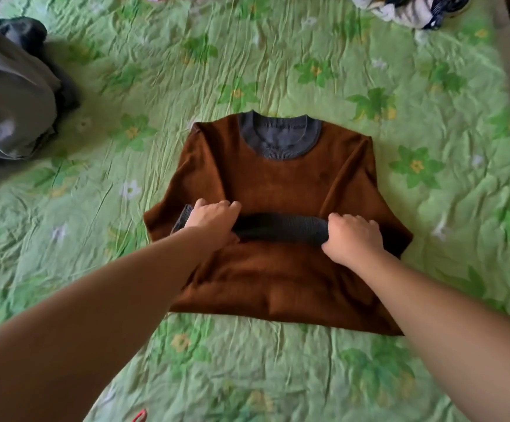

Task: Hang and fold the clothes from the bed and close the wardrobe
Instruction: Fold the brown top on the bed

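On my feed the brown sweater (278,184) lies flat in the middle of the bed (308,56), its grey collar (281,138) pointing away from me. Its grey ribbed hem (281,228) is turned up across the chest, and both grips are clenched on it: the left grip (214,217) near the band's left end, the right grip (354,236) at its right end (fingers curled over the top edge). A grey garment heap (10,95) sits well apart at the left. A crumpled bundle (409,10), possibly several pieces, lies at the far right corner.
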Demonstrator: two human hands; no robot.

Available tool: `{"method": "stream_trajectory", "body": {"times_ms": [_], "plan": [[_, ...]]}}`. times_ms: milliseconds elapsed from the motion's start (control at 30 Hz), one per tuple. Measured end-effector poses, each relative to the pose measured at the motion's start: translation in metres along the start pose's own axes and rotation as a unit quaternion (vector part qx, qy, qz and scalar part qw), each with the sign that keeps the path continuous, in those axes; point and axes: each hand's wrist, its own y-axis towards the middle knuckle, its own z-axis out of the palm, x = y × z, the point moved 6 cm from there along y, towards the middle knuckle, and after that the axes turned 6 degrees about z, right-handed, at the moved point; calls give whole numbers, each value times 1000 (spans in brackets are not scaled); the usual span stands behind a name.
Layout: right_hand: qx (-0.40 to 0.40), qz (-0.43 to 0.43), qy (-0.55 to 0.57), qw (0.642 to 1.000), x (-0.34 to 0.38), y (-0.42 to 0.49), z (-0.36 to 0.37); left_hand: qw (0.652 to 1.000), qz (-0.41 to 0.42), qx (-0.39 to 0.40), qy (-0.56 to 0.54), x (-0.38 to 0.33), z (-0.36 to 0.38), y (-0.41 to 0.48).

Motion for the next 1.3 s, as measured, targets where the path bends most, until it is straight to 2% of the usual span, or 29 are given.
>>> {"method": "stream_trajectory", "body": {"times_ms": [67,167,233,333,467,600,733,767,833,900,1033,1133,1200,1300], "plan": [[-6,-43,23,999,-2,-17,0,999,30,-6,-16,-4,-2,-14],[-54,-178,-11,983,-6,-63,7,997,68,4,-31,-14,8,-48],[-6,-241,-76,967,-9,-89,27,995,99,13,-21,-20,25,-70],[46,-208,-92,973,-14,-93,40,995,92,-29,-11,-18,40,-83],[-18,-172,-101,980,9,-76,23,996,74,-57,14,-21,41,-80],[31,-118,-71,990,29,-56,13,995,69,-74,-7,-23,37,-77],[-22,-91,-23,995,9,-32,-5,991,43,-105,-76,-11,26,-69],[-9,-101,-20,995,7,-27,-5,989,46,-113,-78,-10,23,-67],[85,-142,-20,986,17,-23,2,988,55,-121,-84,-7,17,-61],[154,-152,-20,976,28,-21,13,986,62,-112,-106,-4,15,-55],[108,-125,-33,986,29,-5,12,990,46,-63,-116,7,19,-39],[90,-141,-42,985,28,3,1,994,31,-51,-96,18,13,-24],[117,-157,-13,981,26,6,1,994,49,-27,-96,22,10,-14],[192,-129,33,972,17,10,5,992,78,35,-93,25,10,-4]]}}
